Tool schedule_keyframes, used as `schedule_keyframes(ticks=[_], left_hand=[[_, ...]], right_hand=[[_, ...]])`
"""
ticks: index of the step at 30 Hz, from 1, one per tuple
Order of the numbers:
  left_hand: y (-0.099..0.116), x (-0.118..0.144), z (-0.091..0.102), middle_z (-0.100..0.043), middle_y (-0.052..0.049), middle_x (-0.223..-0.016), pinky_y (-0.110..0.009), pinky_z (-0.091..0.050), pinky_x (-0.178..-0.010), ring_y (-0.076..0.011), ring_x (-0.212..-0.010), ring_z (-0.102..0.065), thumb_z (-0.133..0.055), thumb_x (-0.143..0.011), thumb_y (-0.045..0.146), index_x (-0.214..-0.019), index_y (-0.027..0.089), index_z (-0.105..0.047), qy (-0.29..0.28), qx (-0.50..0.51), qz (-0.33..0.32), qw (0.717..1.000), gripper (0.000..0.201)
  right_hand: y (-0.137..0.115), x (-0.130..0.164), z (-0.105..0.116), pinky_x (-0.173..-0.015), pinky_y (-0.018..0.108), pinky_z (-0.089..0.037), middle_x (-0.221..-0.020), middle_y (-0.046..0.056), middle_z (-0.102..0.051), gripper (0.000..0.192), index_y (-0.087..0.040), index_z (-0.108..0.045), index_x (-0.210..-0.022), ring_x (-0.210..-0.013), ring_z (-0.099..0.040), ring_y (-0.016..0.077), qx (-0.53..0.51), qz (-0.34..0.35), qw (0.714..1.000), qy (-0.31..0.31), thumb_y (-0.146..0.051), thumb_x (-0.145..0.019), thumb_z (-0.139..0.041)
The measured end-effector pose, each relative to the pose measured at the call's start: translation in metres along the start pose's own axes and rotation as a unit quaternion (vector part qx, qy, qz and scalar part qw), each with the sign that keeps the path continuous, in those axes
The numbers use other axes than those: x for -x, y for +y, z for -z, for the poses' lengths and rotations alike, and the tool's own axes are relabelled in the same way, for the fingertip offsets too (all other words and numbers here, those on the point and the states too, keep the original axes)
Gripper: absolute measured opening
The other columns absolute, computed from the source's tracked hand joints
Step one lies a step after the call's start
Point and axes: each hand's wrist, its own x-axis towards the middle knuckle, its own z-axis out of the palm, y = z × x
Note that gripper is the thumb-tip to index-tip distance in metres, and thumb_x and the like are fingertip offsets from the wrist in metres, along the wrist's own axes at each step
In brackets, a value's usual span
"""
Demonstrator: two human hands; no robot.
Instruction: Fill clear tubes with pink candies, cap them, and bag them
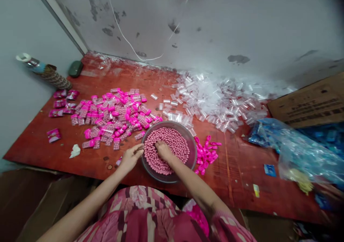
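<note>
Scooping from the bowl (191,155) near the tabletop's front edge, the right hand (162,150) lies knuckles-up on the heap of pink beads (172,141), its fingers curled down into them; whether they have closed on any cannot be told. The left hand (130,157) rests at the bowl's left rim, fingers gently bent and together, touching the rim; whether it holds something small cannot be told.

To do this well, judging by the layout, the right hand should gather only a small pinch, keeping the wrist low so beads do not roll over the rim, while the left steadies the bowl against sliding on the red tabletop (236,170).

Just right of the bowl lies a cluster of pink caps (206,153). Toward the back edge sits a spread of clear empty tubes (215,102), and left of the bowl a pile of filled, pink-capped tubes (113,116). Keeping each reach short between these piles should prevent spills. A blue plastic bag (301,149) lies at the right edge.
</note>
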Motion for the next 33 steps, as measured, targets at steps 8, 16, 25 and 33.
schedule_keyframes(ticks=[8, 16, 25, 33], left_hand=[[0.006, -0.008, -0.014, -0.058, -0.010, -0.114, -0.037, -0.040, -0.091, -0.0223, -0.102, -0.055, -0.052, -0.075, 0.031, -0.114, 0.014, -0.053, -0.024, -0.109, -0.073, 0.991, 0.042], [0.033, -0.014, -0.059, -0.065, -0.005, -0.095, -0.033, -0.045, -0.082, -0.0211, -0.089, -0.059, -0.053, -0.074, 0.034, -0.100, 0.014, -0.061, -0.097, 0.012, -0.070, 0.993, 0.033], [0.053, -0.014, -0.071, -0.061, -0.001, -0.067, -0.023, -0.044, -0.059, -0.0117, -0.059, -0.054, -0.064, -0.065, 0.036, -0.086, 0.010, -0.064, -0.227, 0.113, 0.003, 0.967, 0.033], [0.038, -0.013, -0.071, -0.065, -0.004, -0.075, -0.025, -0.044, -0.061, -0.0147, -0.064, -0.057, -0.063, -0.066, 0.037, -0.094, 0.011, -0.065, -0.240, 0.058, -0.012, 0.969, 0.038]], right_hand=[[-0.012, 0.027, 0.011, -0.069, 0.025, -0.043, -0.081, 0.000, -0.055, 0.011, -0.018, -0.049, -0.087, -0.077, -0.052, 0.0134, -0.275, 0.018, 0.958, 0.082, -0.024, -0.080, -0.045], [-0.028, 0.066, 0.050, -0.069, 0.026, -0.045, -0.083, 0.000, -0.058, 0.027, -0.021, -0.051, -0.097, -0.076, -0.056, 0.0143, -0.394, 0.013, 0.906, 0.154, -0.034, -0.074, -0.058], [-0.026, 0.093, 0.117, -0.081, 0.030, -0.042, -0.101, 0.006, -0.058, 0.031, -0.022, -0.051, -0.110, -0.092, -0.054, 0.0163, -0.174, 0.149, 0.964, 0.136, -0.027, -0.079, -0.056], [-0.021, 0.099, 0.101, -0.072, 0.024, -0.042, -0.091, 0.003, -0.060, 0.022, -0.021, -0.055, -0.101, -0.080, -0.055, 0.0132, -0.189, 0.133, 0.964, 0.129, -0.026, -0.079, -0.056]])
